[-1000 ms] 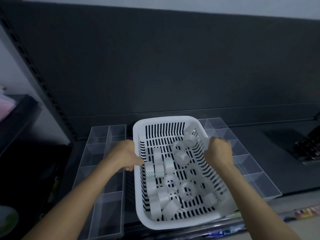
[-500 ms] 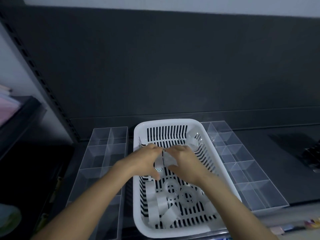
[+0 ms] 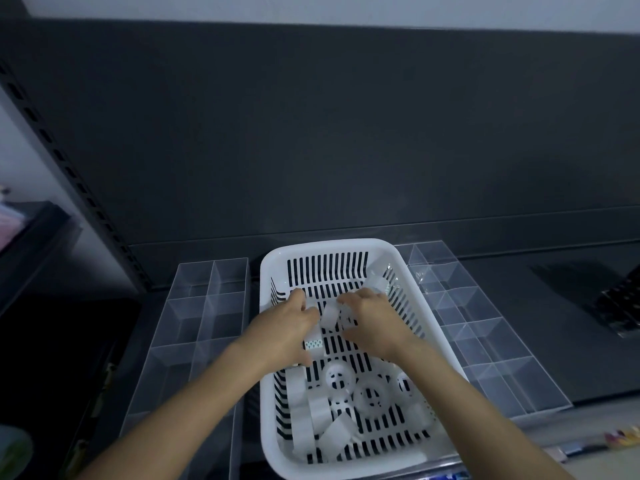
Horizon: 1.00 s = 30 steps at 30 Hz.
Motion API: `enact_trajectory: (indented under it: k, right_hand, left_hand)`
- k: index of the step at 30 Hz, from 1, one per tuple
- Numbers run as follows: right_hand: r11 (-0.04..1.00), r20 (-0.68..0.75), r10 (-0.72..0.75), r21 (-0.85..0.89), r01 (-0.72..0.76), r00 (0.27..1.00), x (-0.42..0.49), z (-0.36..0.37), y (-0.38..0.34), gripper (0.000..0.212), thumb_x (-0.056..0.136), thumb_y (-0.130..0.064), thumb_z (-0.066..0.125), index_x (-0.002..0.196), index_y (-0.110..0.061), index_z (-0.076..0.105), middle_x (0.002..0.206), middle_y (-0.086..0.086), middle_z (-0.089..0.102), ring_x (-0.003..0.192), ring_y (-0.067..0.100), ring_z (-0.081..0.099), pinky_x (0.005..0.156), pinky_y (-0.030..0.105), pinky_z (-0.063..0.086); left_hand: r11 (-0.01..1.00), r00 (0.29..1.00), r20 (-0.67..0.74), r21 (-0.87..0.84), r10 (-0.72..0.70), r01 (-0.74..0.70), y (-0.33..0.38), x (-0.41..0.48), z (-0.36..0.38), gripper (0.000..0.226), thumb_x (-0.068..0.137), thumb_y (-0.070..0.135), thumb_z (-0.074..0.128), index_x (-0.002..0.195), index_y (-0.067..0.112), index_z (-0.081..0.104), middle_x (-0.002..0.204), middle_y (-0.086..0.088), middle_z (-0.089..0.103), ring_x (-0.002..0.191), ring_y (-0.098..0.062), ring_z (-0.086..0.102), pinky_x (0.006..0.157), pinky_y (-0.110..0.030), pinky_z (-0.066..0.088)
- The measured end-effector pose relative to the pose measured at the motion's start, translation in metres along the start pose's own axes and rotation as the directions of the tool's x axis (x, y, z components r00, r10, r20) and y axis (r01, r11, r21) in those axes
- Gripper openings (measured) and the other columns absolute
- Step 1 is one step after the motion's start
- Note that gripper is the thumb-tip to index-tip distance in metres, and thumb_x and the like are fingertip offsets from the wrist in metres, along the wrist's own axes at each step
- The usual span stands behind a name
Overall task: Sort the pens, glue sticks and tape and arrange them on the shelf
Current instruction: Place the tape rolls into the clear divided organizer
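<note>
A white slotted basket (image 3: 332, 245) stands on the dark shelf between two clear organisers. Several white tape rolls (image 3: 370, 396) lie loose in its near half, and one more roll (image 3: 377, 280) sits by the far right corner. Both my hands are inside the basket's middle, close together. My left hand (image 3: 287, 327) curls round a stack of rolls with a green dotted label (image 3: 313, 344). My right hand (image 3: 374, 323) grips a white roll (image 3: 329, 315) that shows between the two hands. No pens or glue sticks can be made out.
A clear divided organiser (image 3: 207, 306) lies left of the basket and another (image 3: 478, 323) lies right of it. A dark keyboard-like object (image 3: 620, 306) sits at the far right. A perforated shelf post (image 3: 69, 168) slants at left. Coloured items (image 3: 623, 436) lie below the shelf edge.
My hands have left the basket's two sides, moved inward to its middle and taken hold of tape rolls there. The basket has stayed in place.
</note>
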State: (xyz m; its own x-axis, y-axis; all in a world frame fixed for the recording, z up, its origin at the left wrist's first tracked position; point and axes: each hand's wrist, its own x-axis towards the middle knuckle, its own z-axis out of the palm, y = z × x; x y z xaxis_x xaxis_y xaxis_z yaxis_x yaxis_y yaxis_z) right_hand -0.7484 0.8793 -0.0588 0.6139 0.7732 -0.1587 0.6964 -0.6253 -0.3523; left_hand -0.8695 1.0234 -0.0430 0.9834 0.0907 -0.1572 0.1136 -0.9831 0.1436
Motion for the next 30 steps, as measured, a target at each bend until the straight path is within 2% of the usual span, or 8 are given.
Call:
enact_trajectory:
  k: [3,6,12,14,19,23,26,30]
  right_hand:
    - [0.999,-0.012,0.012,0.041,-0.012,1.0,0.003,0.004,0.0,0.051,0.083,-0.019,0.066,0.131,-0.015,0.049,0.119,0.01,0.053,0.114,0.032,0.046,0.096,0.036,0.041]
    - [0.998,-0.016,0.033,0.054,-0.033,0.999,0.007,0.005,0.001,0.042,0.082,-0.015,0.066,0.122,-0.011,0.055,0.109,0.011,0.056,0.104,0.031,0.053,0.086,0.032,0.046]
    - [0.999,0.06,-0.049,-0.014,0.05,0.997,0.013,0.005,-0.002,0.065,0.077,-0.026,0.071,0.136,-0.023,0.043,0.132,0.005,0.047,0.12,0.03,0.042,0.102,0.043,0.037]
    - [0.995,0.05,-0.07,-0.067,0.073,0.996,0.017,0.008,-0.004,0.062,0.076,-0.026,0.069,0.132,-0.026,0.044,0.129,0.002,0.051,0.119,0.029,0.042,0.099,0.046,0.039]
    - [0.989,0.071,-0.062,-0.131,0.071,0.996,0.02,0.007,-0.005,0.043,0.073,-0.015,0.058,0.114,-0.026,0.047,0.094,-0.003,0.049,0.102,0.027,0.047,0.09,0.044,0.045]
    - [0.981,0.109,-0.054,-0.181,0.073,0.993,0.016,0.002,-0.012,0.061,0.078,-0.023,0.067,0.132,-0.019,0.039,0.117,0.005,0.05,0.114,0.027,0.041,0.097,0.045,0.041]
    - [0.973,0.097,-0.09,-0.203,0.108,0.991,0.015,0.002,-0.017,0.054,0.079,-0.008,0.06,0.129,-0.017,0.042,0.115,0.006,0.052,0.111,0.027,0.043,0.094,0.041,0.043]
    - [0.994,0.065,-0.109,0.021,0.108,0.992,0.019,-0.004,-0.024,0.052,0.08,-0.006,0.057,0.131,-0.015,0.049,0.117,0.006,0.058,0.109,0.026,0.054,0.088,0.031,0.047]
  left_hand:
    - [0.999,1.0,0.022,0.028,0.015,-0.016,0.003,0.003,0.003,0.041,0.08,0.034,0.072,0.11,0.012,0.054,0.105,-0.002,0.04,0.09,-0.016,0.045,0.072,-0.03,0.045]
    - [0.999,0.997,0.067,-0.031,0.028,-0.026,-0.001,0.007,0.003,0.034,0.084,0.027,0.068,0.111,0.01,0.057,0.102,0.0,0.046,0.093,-0.016,0.049,0.079,-0.032,0.049]
    - [0.998,0.993,0.101,-0.01,0.056,-0.055,-0.002,0.008,0.0,0.027,0.084,0.022,0.068,0.106,0.012,0.056,0.099,-0.001,0.052,0.087,-0.018,0.055,0.069,-0.03,0.047]
    - [0.997,0.995,0.08,-0.069,0.052,-0.046,-0.002,0.006,-0.001,0.025,0.083,0.024,0.067,0.103,0.013,0.058,0.096,0.002,0.051,0.087,-0.017,0.055,0.073,-0.032,0.049]
    - [0.964,0.999,-0.046,-0.266,0.007,-0.019,-0.008,-0.005,-0.016,0.022,0.082,0.023,0.066,0.101,0.019,0.059,0.095,0.007,0.051,0.087,-0.011,0.052,0.076,-0.028,0.049]
    - [0.917,0.987,-0.135,-0.399,-0.085,0.024,-0.018,-0.017,-0.03,0.039,0.078,0.024,0.07,0.115,0.026,0.058,0.104,0.011,0.054,0.093,-0.004,0.053,0.082,-0.024,0.048]
    - [0.887,0.973,-0.184,-0.461,-0.14,0.04,-0.023,-0.024,-0.035,0.044,0.075,0.021,0.073,0.116,0.028,0.06,0.105,0.013,0.056,0.093,-0.003,0.055,0.083,-0.024,0.049]
    - [0.863,0.945,-0.263,-0.504,-0.193,0.036,-0.029,-0.031,-0.035,0.049,0.074,0.023,0.075,0.12,0.03,0.059,0.109,0.017,0.055,0.097,0.0,0.053,0.08,-0.011,0.042]
